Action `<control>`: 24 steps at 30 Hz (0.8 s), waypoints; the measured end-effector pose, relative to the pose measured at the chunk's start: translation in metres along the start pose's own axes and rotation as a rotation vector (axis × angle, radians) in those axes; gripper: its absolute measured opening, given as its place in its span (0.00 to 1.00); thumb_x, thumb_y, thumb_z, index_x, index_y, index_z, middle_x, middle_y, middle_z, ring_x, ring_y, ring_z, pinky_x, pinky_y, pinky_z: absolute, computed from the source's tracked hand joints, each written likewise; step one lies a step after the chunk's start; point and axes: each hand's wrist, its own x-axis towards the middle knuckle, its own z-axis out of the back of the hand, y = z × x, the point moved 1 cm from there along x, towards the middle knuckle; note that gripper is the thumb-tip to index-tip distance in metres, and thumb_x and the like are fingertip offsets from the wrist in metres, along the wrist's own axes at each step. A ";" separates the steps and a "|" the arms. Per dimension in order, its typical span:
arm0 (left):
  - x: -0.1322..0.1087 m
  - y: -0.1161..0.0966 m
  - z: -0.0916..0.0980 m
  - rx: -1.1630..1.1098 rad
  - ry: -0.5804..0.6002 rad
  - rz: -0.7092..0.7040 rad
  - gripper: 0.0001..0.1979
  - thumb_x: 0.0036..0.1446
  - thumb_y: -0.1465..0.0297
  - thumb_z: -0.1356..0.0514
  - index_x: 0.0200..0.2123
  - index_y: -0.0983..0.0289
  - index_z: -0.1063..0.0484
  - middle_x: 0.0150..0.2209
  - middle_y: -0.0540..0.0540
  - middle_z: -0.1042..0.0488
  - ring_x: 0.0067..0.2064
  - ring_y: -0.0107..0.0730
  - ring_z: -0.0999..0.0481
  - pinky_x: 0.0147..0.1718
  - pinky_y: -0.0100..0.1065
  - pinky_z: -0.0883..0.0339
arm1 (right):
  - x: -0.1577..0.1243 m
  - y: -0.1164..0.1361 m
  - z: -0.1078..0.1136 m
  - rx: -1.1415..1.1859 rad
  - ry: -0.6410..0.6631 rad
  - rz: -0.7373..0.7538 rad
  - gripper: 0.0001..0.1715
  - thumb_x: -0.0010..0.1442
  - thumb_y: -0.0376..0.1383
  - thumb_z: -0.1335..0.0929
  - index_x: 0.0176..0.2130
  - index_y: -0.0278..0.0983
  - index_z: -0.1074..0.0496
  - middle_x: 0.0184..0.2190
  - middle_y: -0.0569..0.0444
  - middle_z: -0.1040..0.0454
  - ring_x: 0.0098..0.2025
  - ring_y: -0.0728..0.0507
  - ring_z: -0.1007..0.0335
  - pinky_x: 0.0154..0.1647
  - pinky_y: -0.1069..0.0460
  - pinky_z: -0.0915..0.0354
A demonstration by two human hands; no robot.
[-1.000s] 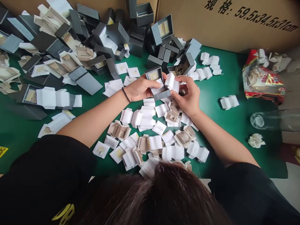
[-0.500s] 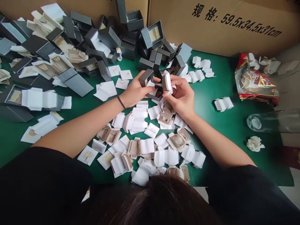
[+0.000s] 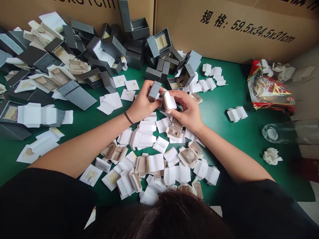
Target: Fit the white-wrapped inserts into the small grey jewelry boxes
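Note:
My left hand [image 3: 144, 103] grips a small dark grey gift box [image 3: 155, 91] by its raised lid, fingers wrapped around it. Right against the box, my right hand [image 3: 185, 109] pinches a folded white card insert [image 3: 169, 101] between thumb and fingers. The insert is tilted over the box's opening, and the hands hide most of the box's lower half. Flattened white card pieces [image 3: 146, 132] lie under and in front of both hands. A little beyond them stands an open dark box [image 3: 183, 78].
Piled dark boxes [image 3: 113, 46] fill the back left, against large cardboard cartons [image 3: 224, 30]. On the right of the green table [image 3: 216, 103] are a red snack bag [image 3: 270, 88], a clear glass [image 3: 271, 132] lying sideways and a crumpled tissue [image 3: 272, 156].
Both hands have come closer together. The right hand has moved left with the white insert, bringing it onto the box, and the box's lid has turned its top face toward me.

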 end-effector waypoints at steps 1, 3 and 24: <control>0.000 0.000 0.000 0.012 0.000 -0.008 0.22 0.45 0.64 0.31 0.41 0.60 0.36 0.47 0.55 0.28 0.54 0.35 0.29 0.56 0.35 0.33 | 0.000 0.000 -0.001 -0.008 0.004 -0.001 0.28 0.55 0.51 0.30 0.50 0.40 0.32 0.53 0.48 0.30 0.57 0.44 0.32 0.60 0.46 0.32; -0.001 0.000 0.000 0.036 0.005 -0.025 0.23 0.44 0.65 0.31 0.41 0.61 0.37 0.48 0.56 0.28 0.53 0.35 0.28 0.55 0.34 0.34 | 0.000 0.001 -0.002 -0.022 0.024 -0.009 0.27 0.55 0.50 0.30 0.50 0.39 0.32 0.52 0.48 0.30 0.56 0.44 0.32 0.61 0.46 0.33; 0.008 0.021 0.008 0.068 -0.007 -0.132 0.27 0.45 0.56 0.32 0.43 0.62 0.38 0.46 0.54 0.30 0.51 0.37 0.27 0.56 0.46 0.30 | 0.000 0.009 0.002 -0.250 0.050 0.130 0.24 0.64 0.48 0.39 0.52 0.37 0.32 0.52 0.47 0.28 0.55 0.43 0.33 0.59 0.44 0.34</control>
